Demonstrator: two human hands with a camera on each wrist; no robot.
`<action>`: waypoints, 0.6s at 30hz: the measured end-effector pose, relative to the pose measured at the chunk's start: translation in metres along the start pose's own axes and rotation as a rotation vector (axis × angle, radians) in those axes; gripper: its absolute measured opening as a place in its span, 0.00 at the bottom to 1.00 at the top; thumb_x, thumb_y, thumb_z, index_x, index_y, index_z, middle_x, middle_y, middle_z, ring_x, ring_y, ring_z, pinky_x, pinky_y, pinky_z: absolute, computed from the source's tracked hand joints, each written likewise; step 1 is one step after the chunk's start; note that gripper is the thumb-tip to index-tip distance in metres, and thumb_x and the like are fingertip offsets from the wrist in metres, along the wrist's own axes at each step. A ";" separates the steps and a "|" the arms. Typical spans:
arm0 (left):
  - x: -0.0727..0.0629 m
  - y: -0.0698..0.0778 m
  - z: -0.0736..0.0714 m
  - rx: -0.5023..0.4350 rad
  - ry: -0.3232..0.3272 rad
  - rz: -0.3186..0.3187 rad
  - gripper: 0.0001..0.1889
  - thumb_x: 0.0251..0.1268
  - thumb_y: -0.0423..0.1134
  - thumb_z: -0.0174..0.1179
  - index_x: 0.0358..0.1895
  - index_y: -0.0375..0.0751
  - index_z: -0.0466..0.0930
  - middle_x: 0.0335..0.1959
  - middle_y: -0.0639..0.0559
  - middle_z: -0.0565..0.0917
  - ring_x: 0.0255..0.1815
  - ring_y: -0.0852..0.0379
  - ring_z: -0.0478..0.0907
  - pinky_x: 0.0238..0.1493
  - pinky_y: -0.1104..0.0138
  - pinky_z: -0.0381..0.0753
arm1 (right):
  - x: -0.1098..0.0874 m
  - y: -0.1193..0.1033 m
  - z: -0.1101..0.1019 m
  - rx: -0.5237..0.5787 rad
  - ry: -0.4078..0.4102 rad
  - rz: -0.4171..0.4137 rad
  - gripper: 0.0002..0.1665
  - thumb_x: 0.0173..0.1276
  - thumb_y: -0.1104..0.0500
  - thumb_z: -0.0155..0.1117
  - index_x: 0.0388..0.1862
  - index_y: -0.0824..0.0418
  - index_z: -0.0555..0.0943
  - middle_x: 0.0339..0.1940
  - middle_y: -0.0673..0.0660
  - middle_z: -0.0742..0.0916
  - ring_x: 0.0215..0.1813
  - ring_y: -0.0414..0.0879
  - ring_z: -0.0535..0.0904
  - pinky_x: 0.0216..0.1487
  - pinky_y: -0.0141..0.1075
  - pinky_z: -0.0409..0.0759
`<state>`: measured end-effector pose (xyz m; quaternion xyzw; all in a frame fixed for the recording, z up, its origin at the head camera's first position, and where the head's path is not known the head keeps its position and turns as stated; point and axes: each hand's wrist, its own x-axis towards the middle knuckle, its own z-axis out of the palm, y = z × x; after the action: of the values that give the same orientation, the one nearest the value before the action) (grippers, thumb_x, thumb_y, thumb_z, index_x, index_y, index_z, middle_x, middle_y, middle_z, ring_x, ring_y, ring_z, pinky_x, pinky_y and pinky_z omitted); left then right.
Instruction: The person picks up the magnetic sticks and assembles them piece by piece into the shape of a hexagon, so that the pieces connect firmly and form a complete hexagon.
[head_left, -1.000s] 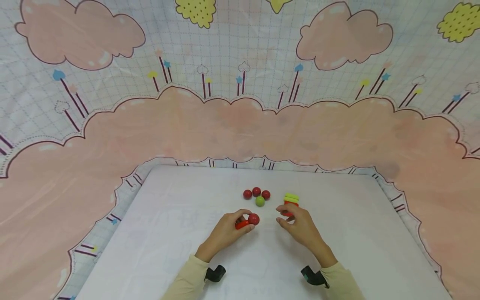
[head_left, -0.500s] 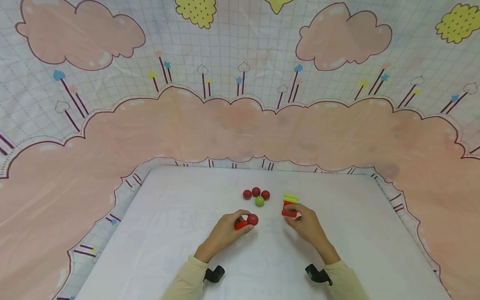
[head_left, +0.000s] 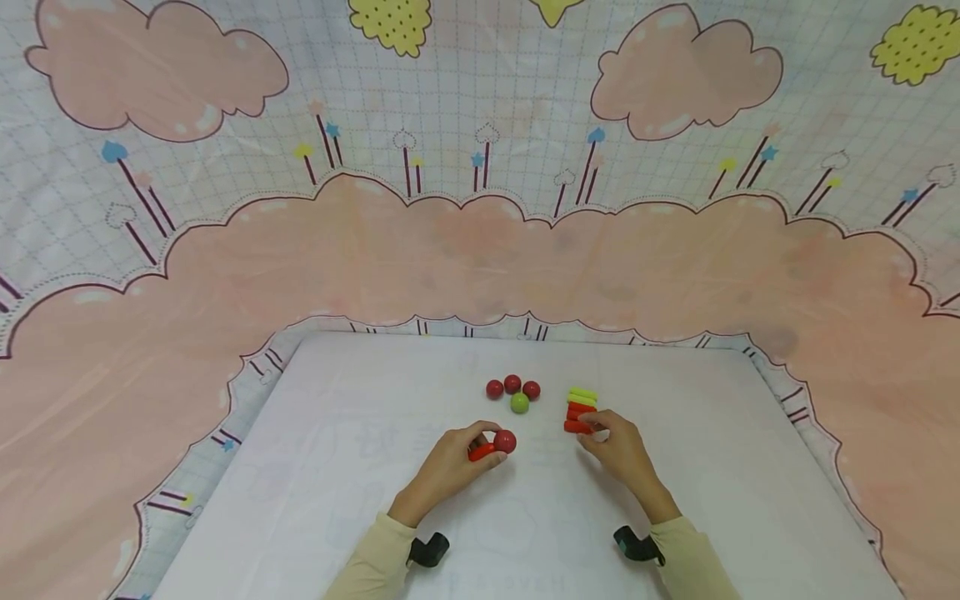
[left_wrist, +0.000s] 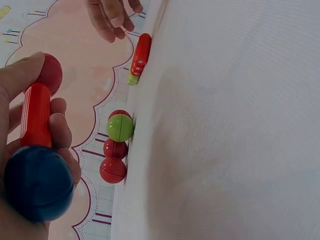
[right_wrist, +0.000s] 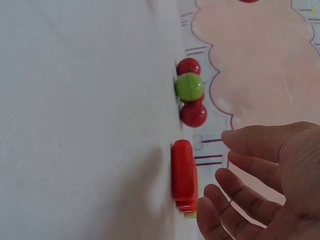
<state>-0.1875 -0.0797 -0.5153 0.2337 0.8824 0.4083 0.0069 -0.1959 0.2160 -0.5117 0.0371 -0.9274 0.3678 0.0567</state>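
Observation:
My left hand [head_left: 452,458] grips a red rod [left_wrist: 36,116] with a ball at each end. The red ball [head_left: 505,442] sits on its far end, under my thumb in the left wrist view; a dark blue ball [left_wrist: 39,183] is at the other end. My right hand [head_left: 617,448] hovers beside a row of short rods, with loosely bent fingers and nothing held. In the right wrist view a gap separates the fingers from the nearest red rod [right_wrist: 184,170]. Red rods [head_left: 578,426] lie at the row's near end, yellow-green rods [head_left: 582,395] at its far end.
Left of the rods, a green ball [head_left: 520,403] and red balls [head_left: 495,389] lie grouped on the white tabletop [head_left: 360,400]. Behind the table hangs a cloud-patterned cloth [head_left: 480,258]. A black wrist camera [head_left: 430,550] is strapped near each sleeve.
My right hand has shifted right, uncovering the nearest red rod at the front of the row; its fingers now stand off it. The left hand keeps its hold, almost still.

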 end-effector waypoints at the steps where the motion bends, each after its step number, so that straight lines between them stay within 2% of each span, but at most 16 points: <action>1: 0.000 0.000 0.000 0.000 -0.001 -0.002 0.21 0.63 0.54 0.65 0.57 0.52 0.78 0.31 0.61 0.81 0.32 0.65 0.73 0.35 0.73 0.75 | 0.001 0.002 0.000 -0.011 -0.003 0.010 0.17 0.60 0.62 0.71 0.49 0.61 0.84 0.47 0.59 0.86 0.48 0.53 0.80 0.46 0.42 0.80; 11: -0.001 -0.002 0.002 0.016 -0.003 -0.008 0.21 0.63 0.53 0.65 0.56 0.52 0.78 0.30 0.61 0.81 0.32 0.65 0.73 0.36 0.73 0.75 | 0.006 0.010 0.002 -0.074 -0.006 0.047 0.16 0.59 0.61 0.71 0.46 0.63 0.85 0.46 0.60 0.86 0.48 0.55 0.80 0.51 0.51 0.77; 18: -0.001 -0.004 0.001 0.021 -0.003 -0.006 0.21 0.63 0.53 0.65 0.57 0.51 0.78 0.31 0.61 0.82 0.33 0.66 0.73 0.36 0.73 0.76 | 0.009 0.015 0.007 -0.086 -0.043 0.110 0.16 0.59 0.62 0.69 0.47 0.63 0.85 0.47 0.61 0.84 0.49 0.55 0.79 0.53 0.51 0.77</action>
<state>-0.1881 -0.0810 -0.5191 0.2319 0.8873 0.3986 0.0072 -0.2070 0.2218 -0.5251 -0.0083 -0.9441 0.3291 0.0180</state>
